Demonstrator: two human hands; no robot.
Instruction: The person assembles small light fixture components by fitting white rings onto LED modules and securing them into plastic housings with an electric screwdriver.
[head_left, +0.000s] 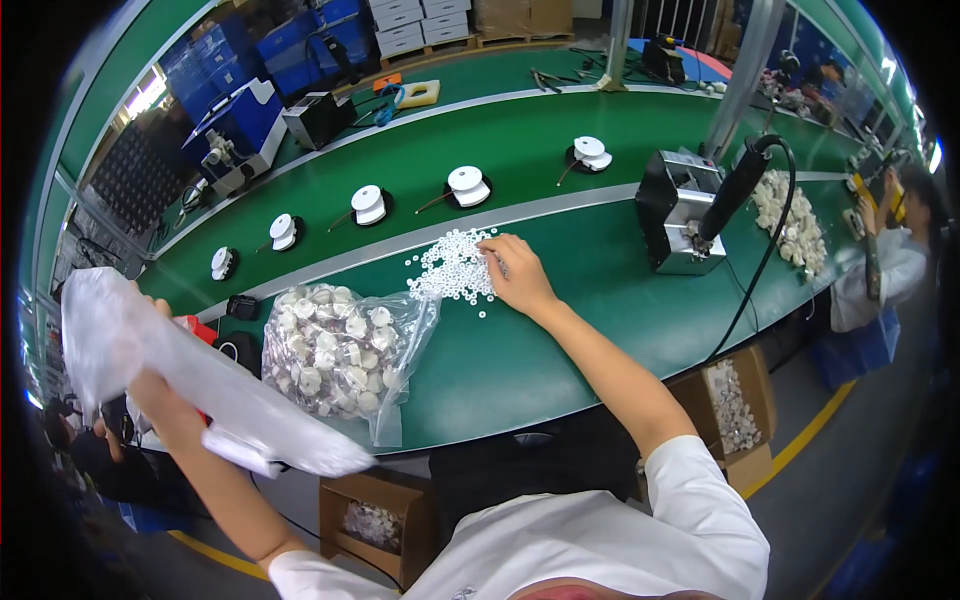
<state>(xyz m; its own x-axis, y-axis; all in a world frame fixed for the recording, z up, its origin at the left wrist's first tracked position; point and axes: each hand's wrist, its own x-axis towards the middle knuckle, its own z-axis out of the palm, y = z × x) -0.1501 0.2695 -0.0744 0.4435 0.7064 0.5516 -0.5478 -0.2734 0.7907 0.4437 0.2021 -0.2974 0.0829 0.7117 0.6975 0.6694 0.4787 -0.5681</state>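
At the left, my left hand (150,330) is closed on a translucent plastic bag (230,385), which hangs down to the right past the table edge. The bag covers much of that hand. My right hand (522,278) rests at the right side of a loose pile of small white rings (450,268), its fingers bent and drawn together around some of them. Between my arms lies a clear zip bag (330,350) packed with round whitish parts, its mouth toward the right.
White spools on dark bases (468,187) stand in a row along the green belt (420,150). A metal device (685,215) with a black cabled handle stands right, near piled whitish parts (790,220). Cardboard boxes (735,410) sit below the table edge. Another person (890,240) works far right.
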